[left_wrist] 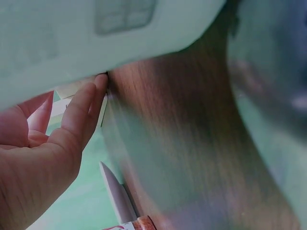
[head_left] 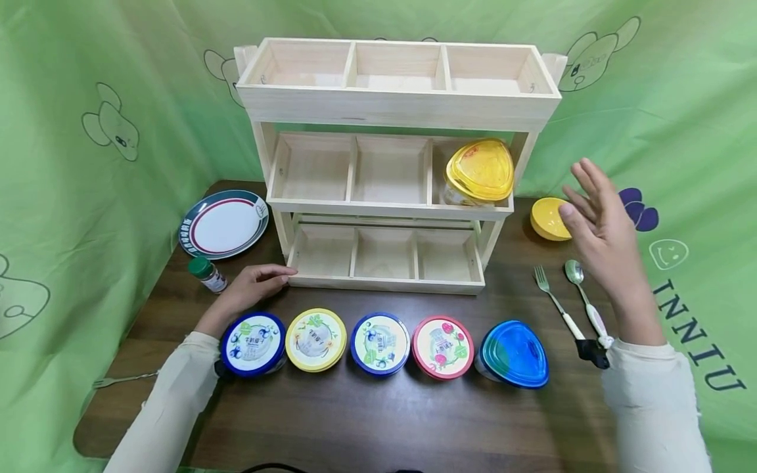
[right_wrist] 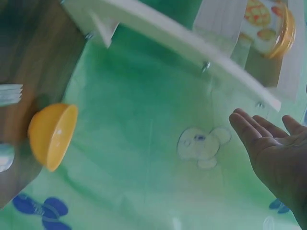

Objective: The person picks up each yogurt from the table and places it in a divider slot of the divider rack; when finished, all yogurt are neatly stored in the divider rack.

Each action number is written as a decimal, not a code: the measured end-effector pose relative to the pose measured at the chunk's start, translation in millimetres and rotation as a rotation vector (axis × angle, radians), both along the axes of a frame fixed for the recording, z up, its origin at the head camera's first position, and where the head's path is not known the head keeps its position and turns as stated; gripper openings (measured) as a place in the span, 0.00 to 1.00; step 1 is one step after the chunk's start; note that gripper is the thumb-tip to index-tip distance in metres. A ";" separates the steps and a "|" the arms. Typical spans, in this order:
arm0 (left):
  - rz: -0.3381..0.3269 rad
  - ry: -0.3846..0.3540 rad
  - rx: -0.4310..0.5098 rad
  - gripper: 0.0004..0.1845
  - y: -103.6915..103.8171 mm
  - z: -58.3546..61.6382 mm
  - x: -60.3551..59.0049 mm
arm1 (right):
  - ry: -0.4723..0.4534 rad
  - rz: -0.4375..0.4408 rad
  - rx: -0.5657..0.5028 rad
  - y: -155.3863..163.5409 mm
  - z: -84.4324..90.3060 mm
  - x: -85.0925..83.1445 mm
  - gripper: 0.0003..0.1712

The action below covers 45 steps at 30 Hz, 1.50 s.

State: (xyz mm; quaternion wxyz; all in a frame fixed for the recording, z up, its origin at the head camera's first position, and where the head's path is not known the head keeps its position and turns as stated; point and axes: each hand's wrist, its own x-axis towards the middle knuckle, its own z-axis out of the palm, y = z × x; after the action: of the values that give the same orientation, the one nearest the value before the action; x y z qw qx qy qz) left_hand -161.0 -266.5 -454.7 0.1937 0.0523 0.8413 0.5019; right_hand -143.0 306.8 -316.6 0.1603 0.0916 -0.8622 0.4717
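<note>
My left hand (head_left: 255, 288) touches the lower left front corner of a three-tier wooden shelf (head_left: 384, 108) with its fingertips. In the air to the right of the shelf is my right hand (head_left: 609, 240), holding nothing, fingers loosely extended, a yellow bowl (head_left: 547, 219) close beside it. A jar with a yellow lid (head_left: 480, 172) stands in the right compartment of the middle tier. In front of the shelf is a row of lidded jars: a blue-lidded one (head_left: 253, 344), a yellow one (head_left: 316, 339), another blue one (head_left: 380, 343), a red one (head_left: 443, 347) and a blue triangular-lidded one (head_left: 513, 355).
At the left lie a white plate with a dark rim (head_left: 225, 226), a green-capped spice jar (head_left: 207, 274) and a fork (head_left: 125, 380). A second fork (head_left: 558, 302) and a spoon (head_left: 585, 299) lie at the right. Green cloth (head_left: 710, 197) hangs around the table.
</note>
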 end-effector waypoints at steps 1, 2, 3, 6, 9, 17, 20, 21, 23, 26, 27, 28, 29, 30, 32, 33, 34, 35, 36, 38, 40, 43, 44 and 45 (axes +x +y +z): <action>0.000 -0.001 -0.002 0.21 -0.2 0.2 -0.1 | 0.003 -0.007 0.003 5.2 -1.6 3.0 0.38; -0.001 -0.001 -0.004 0.21 -0.1 0.3 -0.1 | 0.007 -0.013 0.005 10.3 -3.3 6.3 0.38; -0.003 0.002 -0.009 0.21 -0.3 0.5 -0.1 | 0.009 -0.014 0.002 15.3 -5.0 9.7 0.38; -0.003 0.009 -0.021 0.21 -0.3 0.7 0.2 | 0.002 -0.024 -0.038 29.6 -10.1 20.1 0.37; 0.000 0.009 -0.021 0.20 0.1 0.9 0.7 | -0.007 -0.055 -0.080 42.4 -15.3 29.8 0.35; 0.009 -0.003 -0.014 0.20 1.1 2.8 1.8 | -0.043 -0.159 -0.063 63.7 -32.9 57.4 0.34; 0.007 0.000 -0.023 0.20 0.2 2.7 1.2 | -0.053 -0.215 -0.080 69.6 -43.4 68.3 0.33; 0.006 0.000 -0.028 0.20 0.3 2.7 1.1 | -0.056 -0.233 -0.081 71.7 -47.3 71.7 0.33; 0.015 -0.010 -0.030 0.20 0.2 2.4 0.9 | -0.061 -0.262 -0.053 75.7 -54.7 78.4 0.33; 0.016 -0.012 -0.029 0.20 0.0 2.1 1.2 | -0.063 -0.269 -0.027 81.6 -65.3 89.5 0.33; 0.017 -0.009 -0.027 0.20 -0.1 1.5 1.2 | -0.064 -0.265 -0.019 83.7 -69.1 93.9 0.33; 0.016 -0.005 -0.026 0.20 -0.2 0.9 1.1 | -0.068 -0.257 -0.014 85.9 -73.2 98.9 0.33; 0.012 0.001 -0.024 0.20 -0.3 0.2 0.8 | -0.073 -0.248 -0.009 88.0 -77.9 104.0 0.34; 0.006 0.010 -0.025 0.20 -0.3 -0.3 0.6 | -0.079 -0.239 -0.003 90.1 -82.5 109.2 0.34; 0.003 0.012 -0.021 0.21 0.6 -1.5 -0.3 | -0.093 -0.222 0.018 93.9 -92.8 120.1 0.35; 0.004 0.010 -0.021 0.21 0.7 -1.7 -0.6 | -0.101 -0.215 0.023 95.0 -97.3 124.6 0.35; 0.002 0.009 -0.024 0.21 0.9 -1.6 -0.8 | -0.109 -0.206 0.027 95.5 -102.1 129.0 0.35; 0.005 0.005 -0.025 0.21 1.0 -1.3 -0.7 | -0.111 -0.198 0.030 95.2 -106.4 132.7 0.35; 0.007 0.001 -0.028 0.21 1.3 -0.9 -0.4 | -0.117 -0.189 0.028 94.0 -110.4 136.1 0.35; 0.013 -0.007 -0.035 0.20 1.7 -0.1 0.5 | -0.129 -0.165 0.012 89.4 -117.7 142.0 0.36; 0.015 -0.007 -0.036 0.20 2.2 0.5 1.6 | -0.140 -0.128 -0.039 82.1 -124.0 146.3 0.36; 0.019 -0.008 -0.025 0.20 2.3 -0.3 2.4 | -0.144 -0.071 -0.141 66.9 -130.9 150.3 0.36; 0.018 -0.008 -0.025 0.20 2.2 -0.5 2.6 | -0.144 -0.046 -0.190 61.4 -133.0 151.3 0.35; 0.019 -0.010 -0.025 0.20 2.1 -0.7 2.7 | -0.141 -0.021 -0.235 55.9 -134.7 152.1 0.35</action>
State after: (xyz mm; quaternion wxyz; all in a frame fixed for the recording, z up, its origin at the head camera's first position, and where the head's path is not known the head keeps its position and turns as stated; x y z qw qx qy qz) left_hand -158.3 -264.4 -455.4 0.1937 0.0391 0.8471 0.4934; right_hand 9.1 362.7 -451.3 0.1139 0.0296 -0.8110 0.5731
